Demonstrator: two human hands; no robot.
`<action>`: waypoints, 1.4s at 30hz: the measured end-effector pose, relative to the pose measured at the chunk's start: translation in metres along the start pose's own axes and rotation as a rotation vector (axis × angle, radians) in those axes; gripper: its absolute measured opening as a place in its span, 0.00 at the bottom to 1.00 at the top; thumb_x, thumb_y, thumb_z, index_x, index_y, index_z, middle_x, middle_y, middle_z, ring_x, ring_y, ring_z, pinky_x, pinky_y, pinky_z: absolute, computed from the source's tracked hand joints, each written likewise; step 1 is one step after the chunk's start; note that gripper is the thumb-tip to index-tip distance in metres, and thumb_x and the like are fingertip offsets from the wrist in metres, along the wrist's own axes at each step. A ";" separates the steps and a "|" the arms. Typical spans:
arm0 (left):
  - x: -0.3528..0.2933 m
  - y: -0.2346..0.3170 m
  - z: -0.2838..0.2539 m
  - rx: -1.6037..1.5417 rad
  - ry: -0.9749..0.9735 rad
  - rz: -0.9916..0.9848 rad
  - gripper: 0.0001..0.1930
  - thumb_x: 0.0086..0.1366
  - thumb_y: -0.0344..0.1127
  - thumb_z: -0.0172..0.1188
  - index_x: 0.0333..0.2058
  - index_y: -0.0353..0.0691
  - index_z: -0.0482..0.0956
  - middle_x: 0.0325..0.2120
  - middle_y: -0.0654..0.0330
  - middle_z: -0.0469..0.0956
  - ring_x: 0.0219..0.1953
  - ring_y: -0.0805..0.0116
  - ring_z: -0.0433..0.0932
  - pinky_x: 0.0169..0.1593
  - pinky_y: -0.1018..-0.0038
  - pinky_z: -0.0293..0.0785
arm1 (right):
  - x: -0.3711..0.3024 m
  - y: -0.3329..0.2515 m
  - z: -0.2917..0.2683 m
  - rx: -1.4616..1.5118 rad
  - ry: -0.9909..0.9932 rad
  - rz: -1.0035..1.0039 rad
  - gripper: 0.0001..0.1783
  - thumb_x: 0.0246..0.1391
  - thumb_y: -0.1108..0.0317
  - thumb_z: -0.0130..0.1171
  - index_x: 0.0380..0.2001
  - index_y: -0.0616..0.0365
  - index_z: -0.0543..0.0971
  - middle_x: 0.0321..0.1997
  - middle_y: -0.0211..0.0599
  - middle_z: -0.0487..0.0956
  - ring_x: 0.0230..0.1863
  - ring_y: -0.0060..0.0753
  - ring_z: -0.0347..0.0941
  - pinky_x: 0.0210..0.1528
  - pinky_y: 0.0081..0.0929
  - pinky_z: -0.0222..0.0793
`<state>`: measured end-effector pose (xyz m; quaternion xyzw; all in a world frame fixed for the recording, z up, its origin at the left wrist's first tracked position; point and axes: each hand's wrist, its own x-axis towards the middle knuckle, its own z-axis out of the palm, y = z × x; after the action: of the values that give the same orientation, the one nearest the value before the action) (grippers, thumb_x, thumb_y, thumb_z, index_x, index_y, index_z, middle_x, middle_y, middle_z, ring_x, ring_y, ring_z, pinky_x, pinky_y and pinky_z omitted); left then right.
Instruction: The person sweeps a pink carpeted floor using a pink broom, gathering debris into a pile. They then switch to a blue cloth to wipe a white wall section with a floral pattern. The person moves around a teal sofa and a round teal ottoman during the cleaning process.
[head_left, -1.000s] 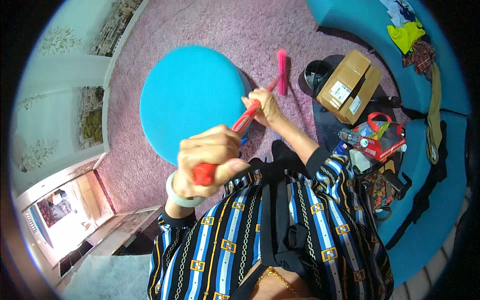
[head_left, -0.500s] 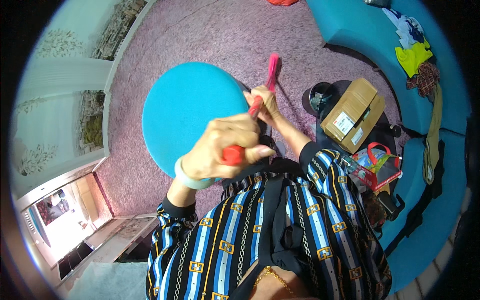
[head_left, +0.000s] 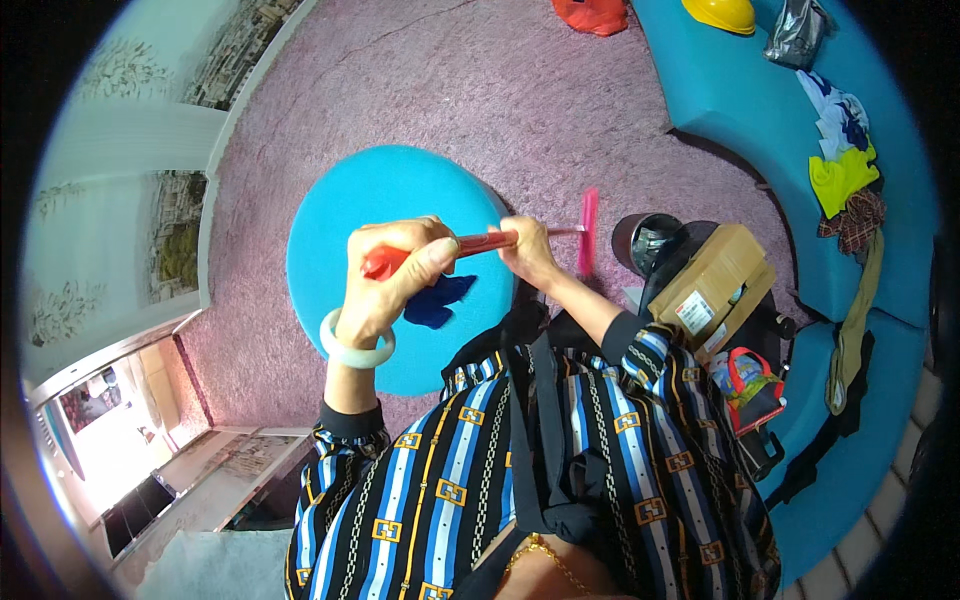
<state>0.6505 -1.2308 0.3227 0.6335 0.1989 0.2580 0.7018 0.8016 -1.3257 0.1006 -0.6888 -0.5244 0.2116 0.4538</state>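
Observation:
A red-handled broom (head_left: 480, 243) with a narrow pink head (head_left: 589, 232) slants down and away to the right, its head over the carpet. My left hand (head_left: 395, 265) is wrapped round the red top end of the handle, a pale bangle on its wrist. Lower on the same handle, my right hand (head_left: 527, 250) is closed round it. Both hands are above the round turquoise ottoman (head_left: 375, 185). A dark blue cloth (head_left: 437, 300) lies on the ottoman, partly behind my left hand.
To the right, a dark bin (head_left: 642, 243) stands by an opened cardboard box (head_left: 720, 285) and a colourful bag (head_left: 750, 385). A curved turquoise sofa (head_left: 715, 95) holds clothes (head_left: 842, 180) and a yellow helmet (head_left: 722, 13). Something red (head_left: 590, 14) lies on the pinkish carpet (head_left: 480, 110).
My left hand has moved left and slightly up, and the handle now lies more level. The pink head has swung right and nearer. The blue cloth has come into view.

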 end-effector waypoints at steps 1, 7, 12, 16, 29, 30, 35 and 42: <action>0.006 0.005 0.005 0.068 -0.044 0.074 0.13 0.57 0.28 0.60 0.16 0.32 0.70 0.18 0.57 0.73 0.23 0.69 0.70 0.28 0.74 0.65 | 0.012 0.001 -0.002 0.038 -0.015 -0.004 0.22 0.50 0.62 0.57 0.10 0.57 0.61 0.13 0.47 0.65 0.20 0.54 0.64 0.26 0.44 0.56; 0.041 0.008 0.045 0.407 -0.337 0.373 0.17 0.51 0.30 0.66 0.14 0.37 0.66 0.15 0.58 0.65 0.20 0.59 0.66 0.24 0.67 0.63 | 0.093 0.014 -0.038 0.053 0.088 -0.223 0.18 0.46 0.72 0.60 0.12 0.57 0.62 0.15 0.41 0.64 0.21 0.47 0.62 0.26 0.40 0.56; 0.056 0.005 0.055 0.219 -0.212 0.356 0.11 0.52 0.27 0.65 0.18 0.33 0.72 0.18 0.56 0.71 0.26 0.59 0.73 0.31 0.70 0.70 | 0.094 0.027 -0.102 -0.073 -0.046 -0.262 0.16 0.41 0.72 0.61 0.11 0.55 0.62 0.15 0.38 0.65 0.21 0.44 0.64 0.28 0.36 0.58; 0.097 -0.044 0.084 -0.059 -0.032 0.176 0.10 0.58 0.25 0.59 0.19 0.32 0.72 0.21 0.56 0.73 0.28 0.65 0.73 0.36 0.71 0.69 | 0.077 0.095 -0.163 -0.204 -0.207 -0.171 0.13 0.40 0.71 0.60 0.11 0.55 0.67 0.13 0.44 0.68 0.20 0.53 0.66 0.29 0.42 0.60; 0.208 0.019 0.091 0.288 -0.088 0.166 0.12 0.54 0.26 0.63 0.17 0.32 0.71 0.17 0.56 0.70 0.24 0.63 0.72 0.29 0.71 0.67 | 0.191 0.090 -0.135 0.092 -0.084 -0.147 0.20 0.49 0.64 0.57 0.11 0.56 0.61 0.14 0.38 0.65 0.21 0.44 0.63 0.29 0.37 0.58; 0.209 0.022 0.092 0.352 -0.129 0.205 0.13 0.53 0.27 0.65 0.16 0.32 0.70 0.17 0.56 0.70 0.24 0.62 0.72 0.29 0.70 0.67 | 0.198 0.085 -0.139 0.103 -0.098 -0.180 0.19 0.48 0.66 0.58 0.11 0.56 0.62 0.14 0.38 0.65 0.21 0.44 0.63 0.29 0.36 0.58; 0.215 0.042 0.097 0.280 -0.106 0.269 0.13 0.49 0.27 0.68 0.15 0.33 0.70 0.16 0.59 0.70 0.24 0.61 0.73 0.26 0.70 0.68 | 0.211 0.061 -0.173 0.111 -0.167 -0.241 0.19 0.45 0.71 0.60 0.11 0.56 0.61 0.13 0.38 0.62 0.19 0.42 0.61 0.28 0.35 0.57; 0.250 -0.043 0.063 -0.092 0.024 -0.080 0.12 0.60 0.27 0.58 0.19 0.31 0.71 0.20 0.57 0.73 0.24 0.71 0.69 0.30 0.74 0.64 | 0.177 0.142 -0.188 -0.179 -0.296 0.171 0.19 0.44 0.69 0.57 0.08 0.57 0.62 0.12 0.44 0.64 0.15 0.45 0.60 0.21 0.37 0.56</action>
<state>0.8904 -1.1298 0.2997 0.5890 0.2202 0.2463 0.7375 1.0853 -1.2450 0.1063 -0.7297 -0.5417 0.3009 0.2890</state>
